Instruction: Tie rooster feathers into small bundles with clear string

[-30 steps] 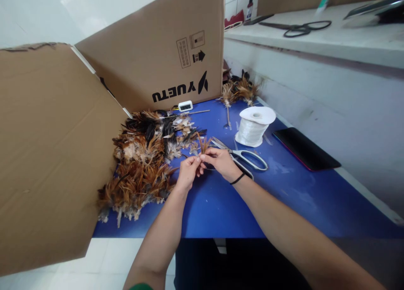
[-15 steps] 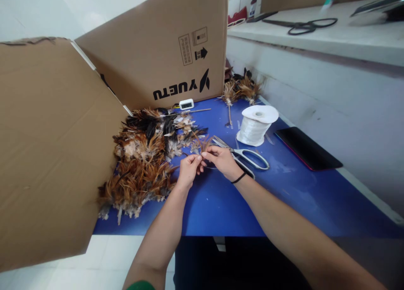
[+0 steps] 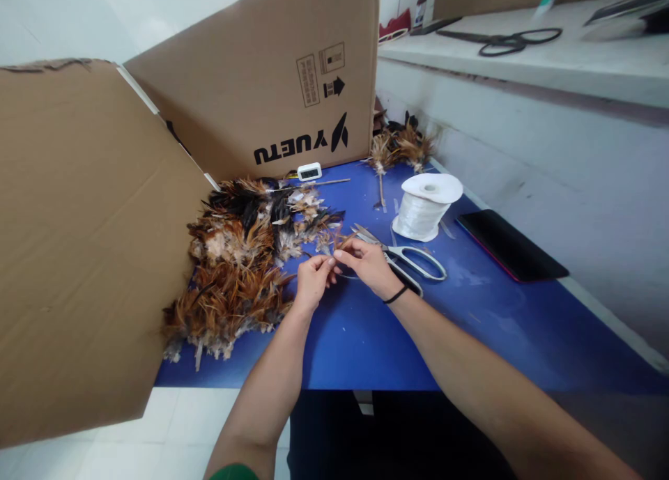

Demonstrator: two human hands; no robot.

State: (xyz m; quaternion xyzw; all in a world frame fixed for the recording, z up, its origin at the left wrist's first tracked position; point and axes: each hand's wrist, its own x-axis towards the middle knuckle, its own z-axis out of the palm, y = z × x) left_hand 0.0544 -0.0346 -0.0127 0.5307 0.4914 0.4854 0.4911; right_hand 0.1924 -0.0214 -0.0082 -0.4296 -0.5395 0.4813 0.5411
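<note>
My left hand (image 3: 313, 283) and my right hand (image 3: 370, 265) meet over the table, thumbs and fingertips pinched together. Between them is a small tuft of brown feathers (image 3: 341, 242), its tips pointing away from me. The fingers hide the tuft's lower end. A thin pale strip (image 3: 349, 277) shows just below the right fingers. Beside and partly behind my right hand lie scissors (image 3: 418, 262) with pale handles, blades apart. To the left of my hands spreads a big heap of brown, black and whitish feathers (image 3: 240, 285).
Right of centre stands a spool of white ribbon (image 3: 426, 212), with a dark phone (image 3: 509, 243) beyond it. Large cardboard (image 3: 251, 83) walls the back and left. A small white digital display (image 3: 309, 172), a thin stick (image 3: 334, 181) and more feather bunches (image 3: 401, 145) lie at the back.
Less of the brown tuft shows above my fingers now, its tips bunched closer to my right hand. Both hands stay in nearly the same place.
</note>
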